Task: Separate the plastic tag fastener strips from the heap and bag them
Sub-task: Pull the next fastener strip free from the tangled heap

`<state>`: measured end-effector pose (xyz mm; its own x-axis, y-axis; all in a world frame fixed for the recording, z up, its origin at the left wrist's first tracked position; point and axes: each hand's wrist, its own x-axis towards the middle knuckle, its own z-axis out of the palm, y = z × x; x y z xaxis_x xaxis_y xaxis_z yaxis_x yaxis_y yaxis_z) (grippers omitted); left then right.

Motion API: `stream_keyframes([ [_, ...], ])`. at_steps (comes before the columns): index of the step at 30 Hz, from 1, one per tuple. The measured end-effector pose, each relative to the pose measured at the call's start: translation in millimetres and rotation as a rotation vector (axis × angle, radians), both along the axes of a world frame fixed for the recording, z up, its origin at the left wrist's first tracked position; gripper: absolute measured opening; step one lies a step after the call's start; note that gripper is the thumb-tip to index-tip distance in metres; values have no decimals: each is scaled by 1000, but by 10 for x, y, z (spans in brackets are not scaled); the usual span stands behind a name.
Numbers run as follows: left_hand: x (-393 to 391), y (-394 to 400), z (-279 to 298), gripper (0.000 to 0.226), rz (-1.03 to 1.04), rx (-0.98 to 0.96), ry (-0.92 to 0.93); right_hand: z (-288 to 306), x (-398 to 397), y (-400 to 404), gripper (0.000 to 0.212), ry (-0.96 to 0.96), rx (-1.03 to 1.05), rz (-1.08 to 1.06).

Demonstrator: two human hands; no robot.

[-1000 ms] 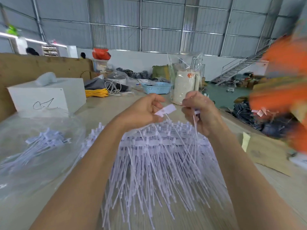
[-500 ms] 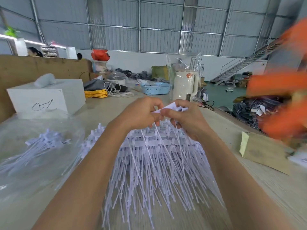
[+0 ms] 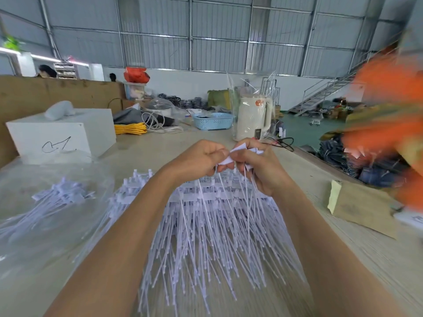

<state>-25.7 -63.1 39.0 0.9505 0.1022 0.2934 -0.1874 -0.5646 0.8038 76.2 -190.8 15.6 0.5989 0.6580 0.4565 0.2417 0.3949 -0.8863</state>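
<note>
A heap of white plastic tag fastener strips (image 3: 212,239) fans out over the table between my forearms. My left hand (image 3: 199,160) and my right hand (image 3: 258,165) meet above its far end. Both pinch the flat white heads of a few fastener strips (image 3: 231,156), and the thin tails hang down from my fingers to the heap. At the left lies a clear plastic bag (image 3: 45,216) with a bunch of separated strips (image 3: 61,197) inside it.
A white box (image 3: 61,133) stands at the back left. Behind it are yellow cord (image 3: 130,128), a blue basket (image 3: 212,121) and a bagged cream kettle (image 3: 253,117). A brown paper packet (image 3: 361,207) lies at the right. A blurred orange shape (image 3: 389,124) moves at the right edge.
My hands came together from a small gap and now both pinch the strip heads at one spot. The blurred orange shape at the right keeps shifting.
</note>
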Motion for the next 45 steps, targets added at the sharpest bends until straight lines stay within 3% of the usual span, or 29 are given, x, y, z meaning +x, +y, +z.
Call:
stream_keyframes([
  [3,10,-16,-22,35,-29,-45,-27,-6,-2,17,20,26,33,14],
  [7,37,-24,-48,36,-56,-243,-67,0,-16,24,23,-9,75,21],
  [11,55,-66,-38,39,-163,-342,13,24,-23,12,11,-16,119,105],
  [13,-9,-36,-3,45,-239,-390,66,56,22,-71,10,80,150,78],
  [15,-121,57,89,46,-249,-390,67,70,188,-291,15,274,303,-86],
  [17,-184,151,180,51,-87,-323,4,69,395,-582,35,542,618,-114],
  [19,-144,148,202,43,96,-215,-48,75,517,-760,31,754,959,111],
  [22,49,30,14,24,219,310,8,141,469,-777,24,781,1159,527],
  [25,221,19,-329,41,261,755,211,210,391,-737,25,774,1108,646],
  [27,272,60,-454,56,262,817,342,215,334,-646,26,801,1040,543],
  [29,289,110,-459,66,278,754,348,200,262,-503,19,796,904,355],
  [31,253,84,-357,73,330,657,177,178,193,-358,13,795,756,288],
  [33,171,-66,-199,77,262,357,-18,163,140,-234,16,738,591,228],
  [35,90,-257,-75,59,56,35,-61,166,71,-124,16,602,365,66],
  [36,86,-337,-47,45,-21,-35,-24,166,36,-77,15,524,269,-49],
  [38,135,-420,-68,28,-86,-45,25,171,-30,-13,13,450,215,-245],
  [41,187,-405,-144,55,-70,-43,44,193,-89,23,12,403,257,-361],
  [45,80,-352,-58,21,-169,-91,106,209,-143,84,13,269,239,-435],
])
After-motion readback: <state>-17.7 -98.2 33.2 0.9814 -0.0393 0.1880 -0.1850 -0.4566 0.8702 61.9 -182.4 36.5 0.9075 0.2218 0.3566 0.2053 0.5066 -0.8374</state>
